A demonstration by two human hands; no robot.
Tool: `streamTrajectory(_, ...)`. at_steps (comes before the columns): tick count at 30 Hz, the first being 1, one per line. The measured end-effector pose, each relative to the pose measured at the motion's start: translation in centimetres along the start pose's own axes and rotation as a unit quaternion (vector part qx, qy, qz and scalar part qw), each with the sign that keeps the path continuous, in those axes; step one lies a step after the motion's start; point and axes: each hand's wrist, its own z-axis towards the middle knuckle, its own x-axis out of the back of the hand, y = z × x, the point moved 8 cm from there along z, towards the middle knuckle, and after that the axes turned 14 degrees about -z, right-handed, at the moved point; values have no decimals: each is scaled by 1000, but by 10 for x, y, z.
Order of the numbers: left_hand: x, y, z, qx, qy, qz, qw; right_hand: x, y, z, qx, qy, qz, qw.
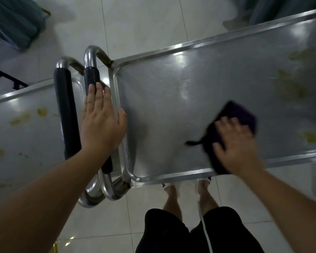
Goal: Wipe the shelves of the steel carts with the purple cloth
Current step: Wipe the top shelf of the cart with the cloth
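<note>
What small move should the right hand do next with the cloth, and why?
Probably slide the purple cloth farther along the right cart's shelf, toward the yellowish stains. The right hand presses it flat near the front rim, where the steel looks clean, while the left hand rests on the handle.

Single head cam, wide-angle, steep downward look, close over steel cart shelf at arm's reach.

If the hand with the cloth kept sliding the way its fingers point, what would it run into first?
The right hand, pressing the purple cloth flat, points across the right steel cart's shelf. It would probably meet the yellowish stains first, then the far raised rim.
</note>
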Motion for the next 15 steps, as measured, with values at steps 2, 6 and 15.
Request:
streamTrajectory(2, -1, -2, 0, 2, 4, -4, 1000, -1, 75, -5, -101, -28, -2, 995)
streamTrajectory(6, -4, -4, 1, 3, 7, -2, 1000, -3, 67, -29, -237, -43, -3, 971)
streamTrajectory(15, -2, -3, 2, 8, 6, -9, 1000, -1, -269, -16, 151, -4, 15, 988)
